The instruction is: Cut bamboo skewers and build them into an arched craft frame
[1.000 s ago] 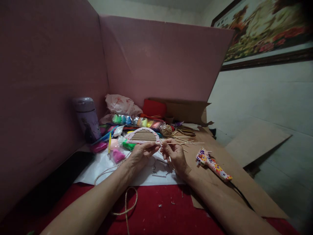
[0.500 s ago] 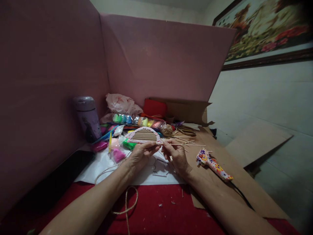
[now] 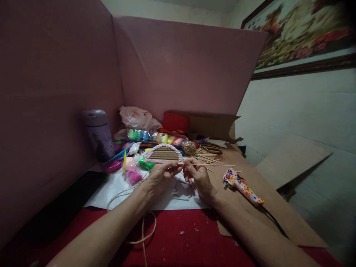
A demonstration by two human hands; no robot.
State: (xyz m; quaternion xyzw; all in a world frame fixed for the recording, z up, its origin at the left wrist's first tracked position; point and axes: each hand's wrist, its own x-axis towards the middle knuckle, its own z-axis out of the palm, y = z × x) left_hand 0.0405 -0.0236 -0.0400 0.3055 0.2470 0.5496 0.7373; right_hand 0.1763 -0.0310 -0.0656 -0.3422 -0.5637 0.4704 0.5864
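My left hand (image 3: pixel 160 177) and my right hand (image 3: pixel 199 178) meet over the white paper (image 3: pixel 116 191), and both pinch a thin wooden skewer (image 3: pixel 214 165) that sticks out to the right. A length of jute twine (image 3: pixel 143 230) runs from under my left hand down across the red cloth (image 3: pixel 178 241) and loops toward me. Just behind my fingers lies a half-round cardboard piece (image 3: pixel 164 154) edged in pink.
A floral glue gun (image 3: pixel 241 187) lies right of my right hand on brown cardboard (image 3: pixel 264 211). Loose skewers (image 3: pixel 207 155), a twine ball (image 3: pixel 189 147), clay packets (image 3: pixel 155 137), a purple bottle (image 3: pixel 98 133) and a black phone (image 3: pixel 80 193) crowd the back and left. Pink boards (image 3: pixel 180 66) wall the desk.
Both hands stay pinched on the skewer, which has dropped very slightly; my fingers have shifted a little along it. Nothing else has moved.
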